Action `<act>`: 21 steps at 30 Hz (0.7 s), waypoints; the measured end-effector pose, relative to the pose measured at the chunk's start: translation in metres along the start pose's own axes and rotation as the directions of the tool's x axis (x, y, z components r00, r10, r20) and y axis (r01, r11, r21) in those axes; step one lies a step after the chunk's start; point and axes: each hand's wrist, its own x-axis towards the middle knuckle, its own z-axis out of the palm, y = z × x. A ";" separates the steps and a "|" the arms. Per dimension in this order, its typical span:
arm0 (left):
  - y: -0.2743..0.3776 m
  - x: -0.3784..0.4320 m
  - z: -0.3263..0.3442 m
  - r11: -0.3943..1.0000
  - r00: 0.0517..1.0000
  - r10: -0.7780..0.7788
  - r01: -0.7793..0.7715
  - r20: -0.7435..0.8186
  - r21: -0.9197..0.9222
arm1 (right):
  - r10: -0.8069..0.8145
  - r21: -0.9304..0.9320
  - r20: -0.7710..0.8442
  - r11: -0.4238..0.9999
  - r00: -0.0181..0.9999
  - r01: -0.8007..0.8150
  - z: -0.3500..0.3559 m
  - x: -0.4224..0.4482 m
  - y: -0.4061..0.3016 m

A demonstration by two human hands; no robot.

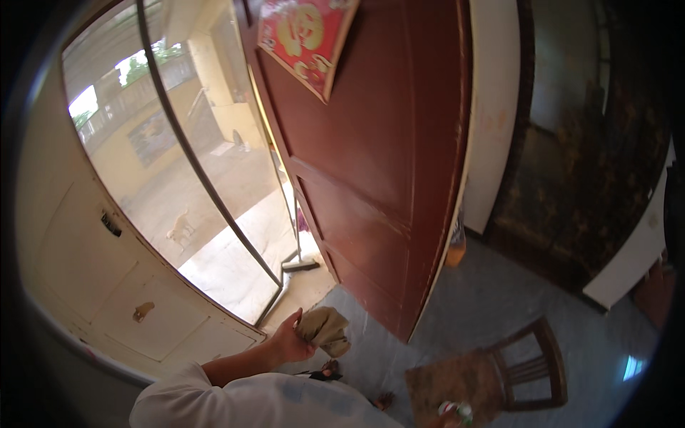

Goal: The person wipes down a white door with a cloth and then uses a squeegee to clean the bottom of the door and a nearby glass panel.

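My left hand [291, 339] is shut on a crumpled khaki cloth [324, 330], held out in front of my body above the floor. At the bottom edge only a small part of my right hand [447, 420] shows. Its fingers are around a small white, green and red object [456, 411], whose kind is hard to tell. Behind that hand appears the worn brown seat of a wooden chair [460, 380] with a slatted back. Past the cloth stands a dark red panelled door [369, 176], swung ajar.
A red diamond-shaped poster [299, 43] bearing writing hangs on the door. In the doorway, a long-handled floor brush or squeegee [301, 264] stands near a metal-framed screen door [208, 192]. Outside is a small pale animal [181, 230]. A cream door [123, 283] fills the left side.
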 end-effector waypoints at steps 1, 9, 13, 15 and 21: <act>-0.001 -0.002 0.003 0.998 0.999 0.035 -0.036 0.011 0.047 | -0.044 -0.037 0.043 0.998 0.998 0.046 0.006 -0.012 -0.013; 0.008 -0.008 -0.025 0.984 0.996 0.085 -0.078 -0.038 0.158 | -0.306 -0.105 0.442 0.916 0.843 0.388 0.047 -0.116 -0.069; 0.016 -0.010 -0.031 0.973 0.991 0.078 -0.053 -0.107 0.227 | -0.336 -0.098 0.589 0.873 0.735 0.478 0.050 -0.154 -0.072; 0.023 -0.016 -0.030 0.944 0.979 0.144 -0.092 -0.143 0.318 | -0.339 -0.102 0.637 0.853 0.692 0.511 0.050 -0.168 -0.068; 0.066 0.006 -0.072 0.736 0.913 0.406 -0.358 0.049 0.574 | -0.280 -0.154 0.752 0.806 0.597 0.571 0.045 -0.187 -0.038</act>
